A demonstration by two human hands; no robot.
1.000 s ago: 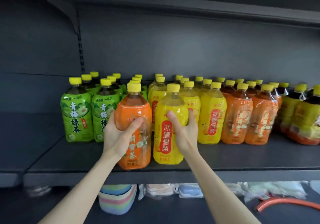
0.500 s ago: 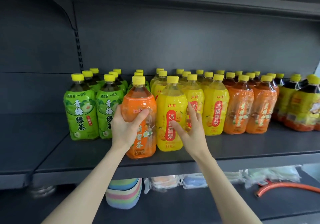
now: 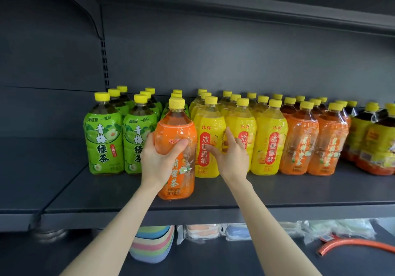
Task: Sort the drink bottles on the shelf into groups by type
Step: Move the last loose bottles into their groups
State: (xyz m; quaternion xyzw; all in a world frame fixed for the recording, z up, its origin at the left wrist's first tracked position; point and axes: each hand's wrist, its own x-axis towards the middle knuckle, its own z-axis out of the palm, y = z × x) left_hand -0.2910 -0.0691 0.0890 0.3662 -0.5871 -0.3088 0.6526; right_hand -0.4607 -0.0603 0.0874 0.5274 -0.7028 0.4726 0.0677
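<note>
My left hand grips the orange-label clear plastic bottle, upright at front of the dark grey metal shelf. R hand, fingers loosely spread, touches the yellow-label plastic bottle just beside it.

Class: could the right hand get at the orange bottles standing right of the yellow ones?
Probably yes: the right hand looks open, and those orange bottles stand in the front row, nothing before them.

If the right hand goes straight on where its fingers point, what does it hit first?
Most likely the yellow bottle directly behind the right hand: its fingers aim at that bottle's left side. Depth is unclear, so they may already be touching it.
</note>
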